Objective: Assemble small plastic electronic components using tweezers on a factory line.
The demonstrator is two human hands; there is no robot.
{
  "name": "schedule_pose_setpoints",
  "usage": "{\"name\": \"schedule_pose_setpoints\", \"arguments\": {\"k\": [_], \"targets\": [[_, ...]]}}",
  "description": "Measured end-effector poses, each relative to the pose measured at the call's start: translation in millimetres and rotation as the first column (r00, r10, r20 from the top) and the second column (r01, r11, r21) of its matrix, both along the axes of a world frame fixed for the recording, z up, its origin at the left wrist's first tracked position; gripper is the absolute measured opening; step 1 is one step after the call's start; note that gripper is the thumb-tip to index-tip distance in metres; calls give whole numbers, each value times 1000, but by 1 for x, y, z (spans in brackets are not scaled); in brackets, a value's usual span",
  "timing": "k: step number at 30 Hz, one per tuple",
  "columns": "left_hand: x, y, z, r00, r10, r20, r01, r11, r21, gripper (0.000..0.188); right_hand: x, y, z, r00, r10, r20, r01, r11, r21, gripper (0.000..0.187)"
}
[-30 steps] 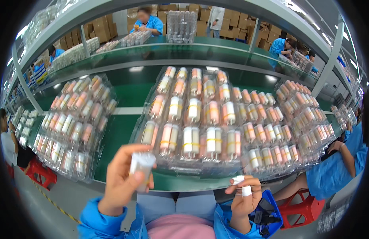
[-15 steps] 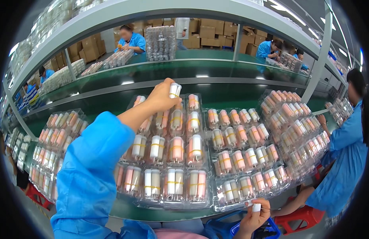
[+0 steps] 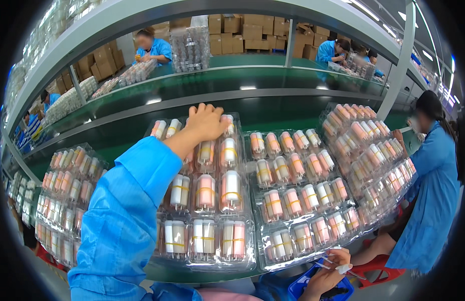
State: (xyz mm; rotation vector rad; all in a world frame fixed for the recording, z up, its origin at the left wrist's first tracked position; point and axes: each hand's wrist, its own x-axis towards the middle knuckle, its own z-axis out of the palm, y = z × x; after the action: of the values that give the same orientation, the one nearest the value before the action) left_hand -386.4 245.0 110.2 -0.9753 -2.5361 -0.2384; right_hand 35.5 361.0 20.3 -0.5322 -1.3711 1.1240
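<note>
My left hand (image 3: 206, 122), fingers spread, lies palm down over the far rows of a clear plastic tray (image 3: 250, 220). What is under its palm is hidden. The tray's pockets hold pairs of white, pink and grey cylinders, bound with yellow bands, such as one banded pair (image 3: 205, 236) in the near row. Low on the right, my right hand (image 3: 326, 277) has its fingers curled together near the front edge of a second clear tray (image 3: 272, 262). Thin, pale pieces and a white bit show at its fingertips, too small to name.
More stacked filled trays (image 3: 367, 145) stand to the right and at left (image 3: 67, 195). A blue bin (image 3: 298, 290) sits below my right hand. Behind the trays run a green conveyor (image 3: 272, 113) and a grey frame post (image 3: 399, 90). A co-worker in blue (image 3: 433, 165) stands at right.
My left hand has moved down onto the tray; the white banded pair it held up is out of sight. My right hand has turned, and thin pieces now show at its fingers. The view has shifted.
</note>
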Motion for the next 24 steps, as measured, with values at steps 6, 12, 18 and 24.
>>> {"name": "schedule_pose_setpoints", "arguments": {"k": [6, 12, 18, 24], "targets": [[8, 4, 12, 911, -382, 152, 294, 864, 408, 41, 14, -5, 0, 979, 193, -72, -201, 969, -141, 44], [50, -4, 61, 768, -627, 129, 359, 589, 724, 28, 17, -18, 17, 925, 358, -126, -379, 880, -287, 16], [168, -91, 115, 645, -749, 151, 324, 447, 834, 46, 13, -43, 23, 842, 527, -110, -535, 795, -287, 17], [296, -205, 73, 630, -690, 358, 22, 476, 879, 57, 8, -75, 31, 757, 632, -165, -652, 717, -247, 18]]}}
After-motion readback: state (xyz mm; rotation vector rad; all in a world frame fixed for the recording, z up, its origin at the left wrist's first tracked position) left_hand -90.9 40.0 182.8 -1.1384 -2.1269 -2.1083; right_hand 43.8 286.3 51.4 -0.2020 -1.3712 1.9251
